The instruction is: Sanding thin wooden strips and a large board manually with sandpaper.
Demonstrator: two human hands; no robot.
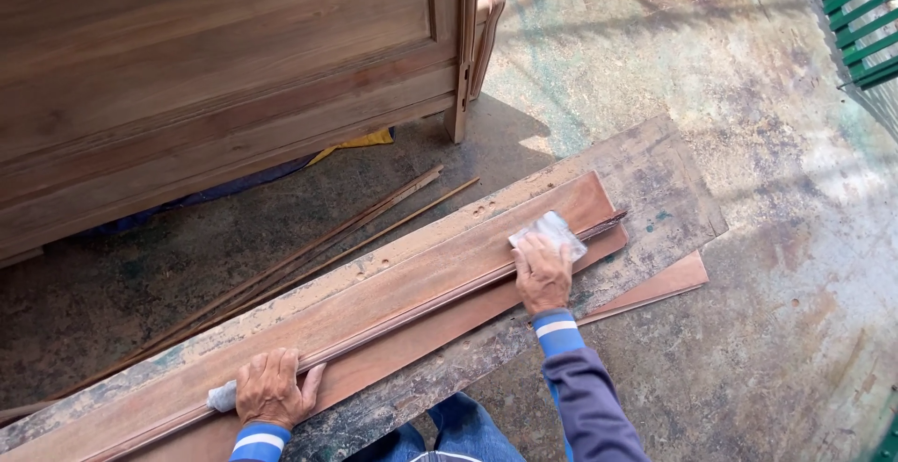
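A long reddish wooden board (pixel 440 266) lies diagonally on a worn, paint-stained plank (pixel 645 172). A thin moulded strip (pixel 412 317) runs along the board. My right hand (pixel 543 270) presses a grey sheet of sandpaper (pixel 550 231) onto the strip near its far end. My left hand (pixel 271 387) rests flat on the strip near its near end, with a small grey scrap (pixel 222 397) under its fingers.
A large wooden cabinet (pixel 215 79) stands at the upper left. Several thin wooden slats (pixel 327 242) lie on the concrete floor (pixel 767 331) beside the plank. Another reddish board (pixel 655 289) sticks out under the plank. A green metal gate (pixel 856 13) is at the top right.
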